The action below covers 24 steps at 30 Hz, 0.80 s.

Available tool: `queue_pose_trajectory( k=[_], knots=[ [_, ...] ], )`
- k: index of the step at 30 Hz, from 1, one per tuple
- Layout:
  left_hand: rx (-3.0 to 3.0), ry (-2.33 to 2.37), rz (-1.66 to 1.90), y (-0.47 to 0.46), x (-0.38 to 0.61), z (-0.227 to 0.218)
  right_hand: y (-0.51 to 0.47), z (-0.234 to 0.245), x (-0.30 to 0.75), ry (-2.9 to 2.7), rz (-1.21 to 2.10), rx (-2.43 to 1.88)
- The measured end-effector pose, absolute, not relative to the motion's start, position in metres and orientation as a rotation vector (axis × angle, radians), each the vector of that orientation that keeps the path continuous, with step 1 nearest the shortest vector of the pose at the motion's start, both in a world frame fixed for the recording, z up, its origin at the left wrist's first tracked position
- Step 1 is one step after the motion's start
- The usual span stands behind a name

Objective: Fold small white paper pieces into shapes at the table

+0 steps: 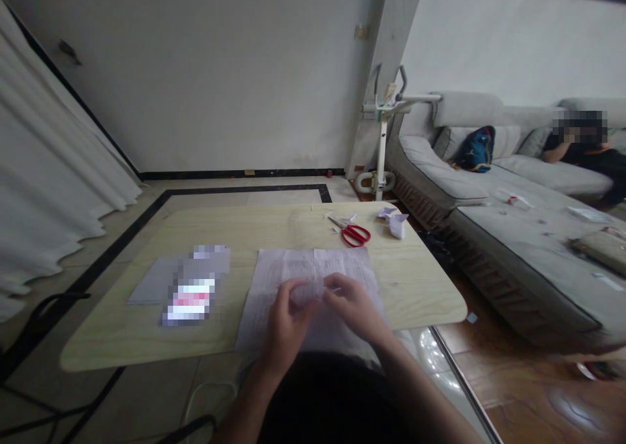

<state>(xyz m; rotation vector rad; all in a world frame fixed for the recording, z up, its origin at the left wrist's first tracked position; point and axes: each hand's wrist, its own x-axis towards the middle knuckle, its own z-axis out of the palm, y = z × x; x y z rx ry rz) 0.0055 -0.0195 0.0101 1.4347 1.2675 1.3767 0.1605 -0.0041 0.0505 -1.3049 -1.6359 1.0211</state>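
Note:
A large printed sheet of paper [313, 259] lies at the near edge of the table, with creases across it. Over its middle, my left hand [288, 317] curls with thumb and fingers bent round a pale piece of paper [309, 291]. My right hand [353, 304] pinches at the same spot from the other side, a small white edge showing by its fingers. Blur makes this piece hard to tell from the sheet beneath. Beyond the sheet rest red-handled scissors [356, 235], their blades apart and pointing far left. Folded paper pieces [395, 222] sit at the far right corner.
On the left of the pale wooden table [147, 346] are a phone with a lit, blurred-out screen [190, 298] and white papers [149, 281]. Paper scraps [348, 219] lie by the scissors. A grey sofa [523, 235] stands right, with a backpack [478, 149] and a seated person [581, 160].

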Motion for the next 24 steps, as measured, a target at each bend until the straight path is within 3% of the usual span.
queue_pose_trajectory(
  k=[8, 24],
  knots=[
    [1.318, 1.138, 1.289, -0.024, 0.002, 0.033, -0.001, 0.059, 0.175, -1.749, 1.029, -1.233],
    [1.355, 1.098, 1.262, -0.022, 0.006, 0.027, -0.004, 0.061, 0.17, -1.818, 0.98, -1.284]
  ],
)
